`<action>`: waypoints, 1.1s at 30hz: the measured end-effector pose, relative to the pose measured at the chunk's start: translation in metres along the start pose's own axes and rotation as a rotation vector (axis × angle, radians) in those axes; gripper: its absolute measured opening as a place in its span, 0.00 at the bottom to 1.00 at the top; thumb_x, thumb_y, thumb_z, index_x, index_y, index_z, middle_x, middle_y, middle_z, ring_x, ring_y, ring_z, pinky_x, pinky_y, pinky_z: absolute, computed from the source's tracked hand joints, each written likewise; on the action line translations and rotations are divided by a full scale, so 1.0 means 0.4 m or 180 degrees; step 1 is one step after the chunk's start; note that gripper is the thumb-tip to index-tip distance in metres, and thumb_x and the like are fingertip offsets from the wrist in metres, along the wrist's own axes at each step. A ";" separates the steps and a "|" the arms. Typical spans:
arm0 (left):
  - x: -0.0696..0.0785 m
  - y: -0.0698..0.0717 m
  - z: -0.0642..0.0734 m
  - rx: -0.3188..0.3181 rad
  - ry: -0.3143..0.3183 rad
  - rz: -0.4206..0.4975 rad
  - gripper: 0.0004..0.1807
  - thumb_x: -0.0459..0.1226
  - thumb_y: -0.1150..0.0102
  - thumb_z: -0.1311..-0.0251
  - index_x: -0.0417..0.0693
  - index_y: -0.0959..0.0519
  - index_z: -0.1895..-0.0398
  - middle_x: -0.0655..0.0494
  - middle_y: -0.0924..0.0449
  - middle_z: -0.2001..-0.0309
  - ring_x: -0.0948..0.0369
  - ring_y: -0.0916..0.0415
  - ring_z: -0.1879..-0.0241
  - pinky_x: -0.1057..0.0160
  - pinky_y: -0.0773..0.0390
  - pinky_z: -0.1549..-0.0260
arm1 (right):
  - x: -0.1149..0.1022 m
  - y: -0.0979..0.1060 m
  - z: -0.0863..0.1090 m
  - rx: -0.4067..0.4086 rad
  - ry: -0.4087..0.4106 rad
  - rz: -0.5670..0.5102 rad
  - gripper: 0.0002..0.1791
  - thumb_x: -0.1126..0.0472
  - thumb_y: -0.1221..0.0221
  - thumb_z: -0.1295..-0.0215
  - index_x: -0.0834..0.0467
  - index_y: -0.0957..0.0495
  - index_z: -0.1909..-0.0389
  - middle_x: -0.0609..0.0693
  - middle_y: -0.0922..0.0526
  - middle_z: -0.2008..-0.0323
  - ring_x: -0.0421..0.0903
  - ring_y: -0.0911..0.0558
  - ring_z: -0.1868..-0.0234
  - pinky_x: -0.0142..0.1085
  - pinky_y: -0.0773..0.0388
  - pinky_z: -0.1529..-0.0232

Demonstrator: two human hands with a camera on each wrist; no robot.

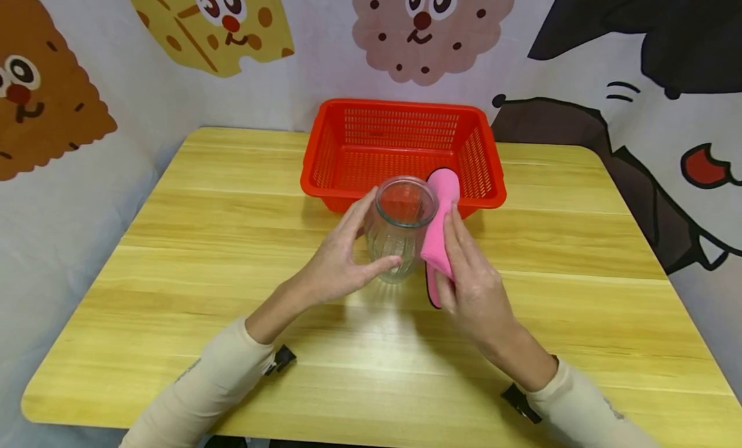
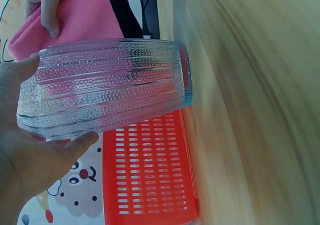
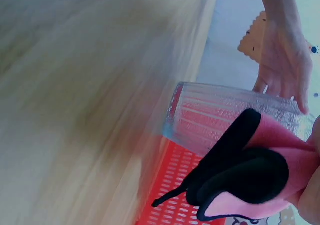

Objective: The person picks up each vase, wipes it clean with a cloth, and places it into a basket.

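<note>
A clear ribbed glass jar stands roughly upright in front of the basket, its wide mouth facing up. My left hand grips its upper part, with thumb and fingers on either side of the glass, as the left wrist view also shows. Whether the jar's base touches the table is hard to tell. In my right hand is a folded pink cloth with black edging, held close against the jar's right side. A thin black strip hangs from the cloth in the right wrist view.
A red plastic basket with slotted walls stands at the back of the wooden table, right behind the jar. Fabric printed with cartoon figures hangs around the back and sides.
</note>
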State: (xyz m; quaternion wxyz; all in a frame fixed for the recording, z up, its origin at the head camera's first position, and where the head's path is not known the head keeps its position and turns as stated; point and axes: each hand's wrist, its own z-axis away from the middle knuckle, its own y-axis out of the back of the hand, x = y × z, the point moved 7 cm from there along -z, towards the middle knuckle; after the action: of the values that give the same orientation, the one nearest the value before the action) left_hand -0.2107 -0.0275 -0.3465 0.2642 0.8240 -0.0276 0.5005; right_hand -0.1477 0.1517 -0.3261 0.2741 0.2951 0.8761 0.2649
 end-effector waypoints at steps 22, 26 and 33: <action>-0.002 0.004 -0.004 0.0086 -0.0024 0.0002 0.55 0.42 0.23 0.44 0.57 0.49 0.18 0.56 0.45 0.24 0.58 0.41 0.28 0.49 0.28 0.37 | 0.032 0.014 0.009 -0.0019 -0.0155 -0.0335 0.37 0.77 0.50 0.42 0.64 0.33 0.27 0.59 0.32 0.28 0.59 0.25 0.36 0.41 0.25 0.38; -0.003 0.004 -0.004 0.0077 -0.0036 0.0006 0.55 0.42 0.23 0.44 0.57 0.49 0.18 0.55 0.44 0.24 0.58 0.40 0.29 0.47 0.28 0.37 | 0.038 0.022 0.011 -0.0008 -0.0107 -0.0554 0.37 0.77 0.53 0.43 0.66 0.32 0.28 0.60 0.31 0.30 0.58 0.29 0.32 0.40 0.33 0.32; -0.004 0.005 -0.007 0.0088 -0.0062 -0.0009 0.54 0.42 0.23 0.45 0.58 0.47 0.19 0.53 0.43 0.24 0.57 0.39 0.29 0.46 0.26 0.39 | 0.054 0.024 0.015 -0.0100 -0.0044 -0.0653 0.33 0.71 0.55 0.38 0.67 0.32 0.29 0.60 0.31 0.29 0.58 0.28 0.32 0.42 0.32 0.33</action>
State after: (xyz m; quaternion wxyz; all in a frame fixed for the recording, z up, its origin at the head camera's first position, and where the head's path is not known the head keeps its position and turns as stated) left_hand -0.2143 -0.0284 -0.3459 0.2531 0.8325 -0.0222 0.4924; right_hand -0.1550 0.1745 -0.3314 0.3105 0.2013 0.8956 0.2471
